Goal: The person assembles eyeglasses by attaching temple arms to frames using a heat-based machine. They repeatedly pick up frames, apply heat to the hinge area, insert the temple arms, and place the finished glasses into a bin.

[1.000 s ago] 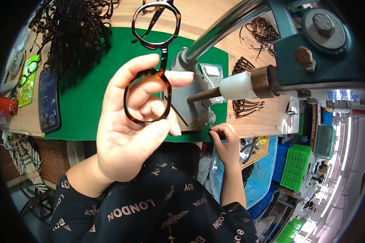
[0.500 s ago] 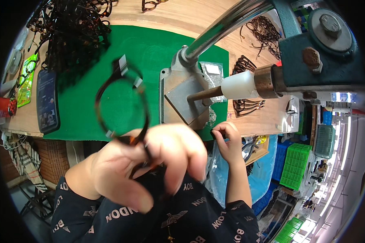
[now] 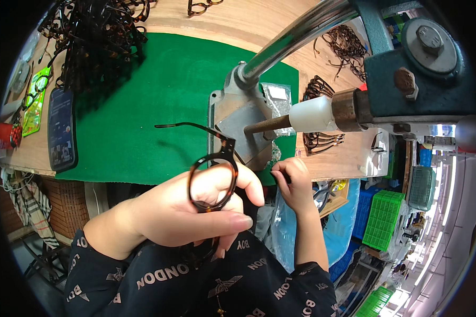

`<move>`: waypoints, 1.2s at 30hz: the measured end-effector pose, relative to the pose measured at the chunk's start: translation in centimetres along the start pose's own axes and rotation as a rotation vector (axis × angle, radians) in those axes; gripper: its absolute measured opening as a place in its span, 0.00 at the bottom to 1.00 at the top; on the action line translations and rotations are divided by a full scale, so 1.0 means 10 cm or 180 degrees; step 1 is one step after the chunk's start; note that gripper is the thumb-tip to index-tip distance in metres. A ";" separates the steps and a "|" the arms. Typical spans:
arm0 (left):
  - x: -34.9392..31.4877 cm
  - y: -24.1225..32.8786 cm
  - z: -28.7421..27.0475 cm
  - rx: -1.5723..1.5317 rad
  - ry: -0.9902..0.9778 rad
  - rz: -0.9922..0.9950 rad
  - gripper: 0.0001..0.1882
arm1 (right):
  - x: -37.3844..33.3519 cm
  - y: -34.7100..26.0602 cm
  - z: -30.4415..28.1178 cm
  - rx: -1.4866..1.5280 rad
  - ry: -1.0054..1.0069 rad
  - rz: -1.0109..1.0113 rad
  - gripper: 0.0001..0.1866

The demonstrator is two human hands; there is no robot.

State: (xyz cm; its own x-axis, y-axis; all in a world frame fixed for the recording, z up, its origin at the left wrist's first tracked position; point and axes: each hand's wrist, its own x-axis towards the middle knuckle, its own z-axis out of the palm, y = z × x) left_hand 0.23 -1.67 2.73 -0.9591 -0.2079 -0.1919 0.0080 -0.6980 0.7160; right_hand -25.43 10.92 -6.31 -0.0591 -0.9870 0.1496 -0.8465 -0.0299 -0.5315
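Note:
A dark tortoiseshell eyeglass frame (image 3: 228, 150) is held in my left hand (image 3: 164, 211), in front of my chest. One round rim faces up over my fingers, and one temple arm sticks out leftward above the green mat. The rest of the frame hangs low under my hand, partly hidden. My right hand (image 3: 297, 187) rests at the table's front edge, thumb and forefinger pinched; whatever they hold is too small to make out. Just beyond my hands stands a bench press (image 3: 217, 105) with a metal rod (image 3: 267, 124) and a white collar (image 3: 311, 113).
A green mat (image 3: 169, 68) covers the table. Dark eyeglass frames are heaped (image 3: 98, 53) at far left, beside a phone (image 3: 62, 129). Clear bags of small parts (image 3: 278, 105) lie behind the press. More frames (image 3: 322, 141) sit at right; green crates (image 3: 384, 216) stand beyond.
My left hand has turned over and drawn in, bringing the eyeglass frame lower and to the right. Its temple arm now points left. My right hand has barely moved.

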 end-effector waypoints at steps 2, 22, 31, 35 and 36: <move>0.04 -0.06 0.00 0.0327 0.0056 -0.0063 0.11 | 0.02 -0.02 -0.01 -0.0090 -0.0113 -0.0117 0.05; 0.04 -0.27 0.02 0.0830 -0.0687 -0.0257 0.09 | 0.46 -0.97 -0.09 0.2169 0.0263 -0.0919 0.05; 0.06 -0.28 0.00 0.0600 -0.0689 -0.0436 0.09 | 0.45 -0.96 -0.09 0.2079 0.0346 -0.0898 0.04; 0.05 -0.24 0.01 0.0569 -0.0707 -0.0468 0.09 | 0.45 -0.94 -0.07 0.2339 0.0344 -0.0819 0.04; 0.05 -0.24 0.01 0.0557 -0.0703 -0.0479 0.09 | 0.45 -0.94 -0.07 0.2439 0.0338 -0.0773 0.04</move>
State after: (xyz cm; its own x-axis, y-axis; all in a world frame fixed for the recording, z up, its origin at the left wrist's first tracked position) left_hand -0.28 -0.05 1.00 -0.9842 0.0560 -0.1679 -0.1691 -0.5772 0.7989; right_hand -18.06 6.84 -0.07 -0.0028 -0.9199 0.3921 -0.2468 -0.3793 -0.8917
